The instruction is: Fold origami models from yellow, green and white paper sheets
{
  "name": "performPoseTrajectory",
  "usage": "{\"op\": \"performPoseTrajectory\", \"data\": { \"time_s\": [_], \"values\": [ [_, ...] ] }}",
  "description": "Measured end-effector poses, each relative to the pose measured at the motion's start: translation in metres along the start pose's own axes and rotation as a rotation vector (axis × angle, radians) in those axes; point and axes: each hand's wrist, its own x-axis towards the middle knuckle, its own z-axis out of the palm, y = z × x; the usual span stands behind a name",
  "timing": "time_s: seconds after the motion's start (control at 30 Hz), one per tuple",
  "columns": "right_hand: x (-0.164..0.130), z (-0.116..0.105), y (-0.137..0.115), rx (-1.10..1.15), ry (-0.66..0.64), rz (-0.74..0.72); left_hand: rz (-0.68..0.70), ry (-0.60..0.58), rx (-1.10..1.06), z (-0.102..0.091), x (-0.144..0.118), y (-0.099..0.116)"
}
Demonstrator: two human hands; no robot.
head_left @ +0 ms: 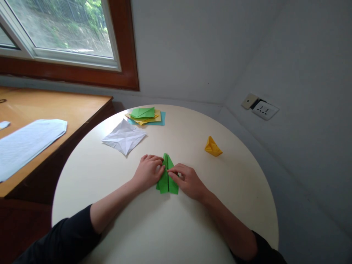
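Apparently mid-fold, the green paper (164,184) is held by the left hand (149,171), the right hand (190,180) pinching its centre edge; the next crease likely needs alignment.

Left hand (149,171) and right hand (190,180) are covering parts of the folded green paper (173,186). Frame bottom is clipping the round white bench (165,234). Left edge is clipping the white paper sheets (31,143); print is rendering illegibly small.

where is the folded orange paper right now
In the head view, the folded orange paper sits on the right side of the round white table, beyond the right hand.
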Motion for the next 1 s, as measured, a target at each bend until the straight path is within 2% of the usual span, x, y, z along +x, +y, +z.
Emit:
{"op": "performPoseTrajectory", "data": {
  "time_s": [0.07,0.13,0.27,0.37,0.63,1.0],
  "values": [
    [0.001,-0.002,0.004,0.007,0.110,0.014,0.009,0.003,-0.010,0.001,0.000,-0.002],
    [0.003,-0.003,0.012,-0.060,0.167,-0.006,0.023,0.000,-0.026,0.002,0.001,-0.004],
    [0.004,-0.001,0.030,-0.210,0.130,-0.049,0.056,-0.013,-0.071,0.004,0.001,-0.007],
    [0.005,0.000,0.037,-0.243,0.134,-0.025,0.083,-0.047,-0.102,0.004,0.001,-0.007],
    [0.005,-0.005,0.032,-0.238,0.137,-0.083,0.219,-0.139,-0.175,0.004,-0.003,-0.003],
    [0.010,-0.003,0.037,-0.140,0.040,-0.021,0.168,-0.134,-0.217,0.012,-0.005,-0.008]
  ]
}}
